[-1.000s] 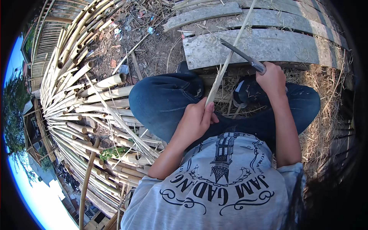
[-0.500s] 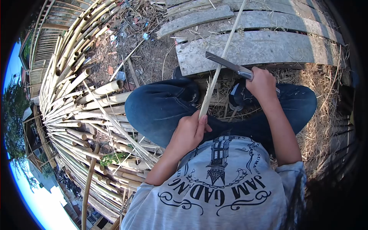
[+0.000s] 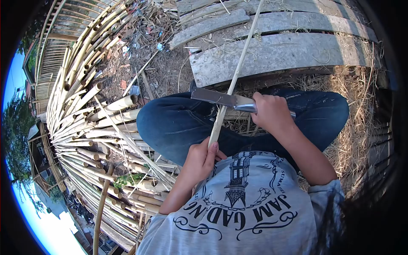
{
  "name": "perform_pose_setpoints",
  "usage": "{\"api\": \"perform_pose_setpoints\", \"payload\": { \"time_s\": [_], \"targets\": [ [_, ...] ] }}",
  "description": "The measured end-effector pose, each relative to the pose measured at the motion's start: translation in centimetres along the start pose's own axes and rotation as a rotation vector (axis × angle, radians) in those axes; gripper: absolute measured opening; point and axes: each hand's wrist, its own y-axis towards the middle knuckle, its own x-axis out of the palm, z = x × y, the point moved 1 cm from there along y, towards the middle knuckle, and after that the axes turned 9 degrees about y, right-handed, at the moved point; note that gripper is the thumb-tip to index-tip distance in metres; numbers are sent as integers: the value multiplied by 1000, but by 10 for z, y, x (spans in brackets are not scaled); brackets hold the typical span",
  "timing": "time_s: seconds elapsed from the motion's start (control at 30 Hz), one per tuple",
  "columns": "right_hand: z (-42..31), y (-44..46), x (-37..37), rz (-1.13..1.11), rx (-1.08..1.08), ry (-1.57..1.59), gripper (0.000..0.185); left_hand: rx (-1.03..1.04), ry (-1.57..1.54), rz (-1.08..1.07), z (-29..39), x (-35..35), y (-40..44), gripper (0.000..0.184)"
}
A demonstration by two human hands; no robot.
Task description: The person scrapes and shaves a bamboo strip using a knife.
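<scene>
A long, pale bamboo strip [image 3: 240,63] runs from my lap up across the wooden planks. Its near end is gripped by my left hand [image 3: 200,160], the thumb lying along it. My right hand [image 3: 272,111] is closed round the metal handle of a knife [image 3: 216,97]. The wide dark blade lies across the strip, a short way beyond my left hand, with its tip pointing left. Frayed fibres stand on the strip just below the blade.
Grey planks [image 3: 280,52] form a low platform in front of my crossed legs. Many cut bamboo poles [image 3: 123,102] fan out on the left, with thin split strips [image 3: 140,146] over them. Dry shavings [image 3: 350,140] cover the ground at the right.
The knife and my right hand have moved down and left along the strip, closer to my body. My left hand has shifted down and left with the strip.
</scene>
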Motion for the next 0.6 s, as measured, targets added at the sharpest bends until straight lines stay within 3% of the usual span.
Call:
{"api": "perform_pose_setpoints", "payload": {
  "time_s": [0.03,0.1,0.37,0.47,0.6],
  "targets": [
    [4,1,2,6,-58,29,21,9,11,-17,1,-1,-3,35],
    [38,19,3,162,141,-66,20,1,38,-14,2,-4,-6,35],
    [-4,5,-2,-53,-24,46,17,43,174,30,4,-23,-23,29],
    [51,34,-2,106,299,-8,18,53,222,32,-13,-26,-32,29],
    [17,20,-15,57,131,100,26,35,252,32,-12,-26,-31,27]
  ]
}}
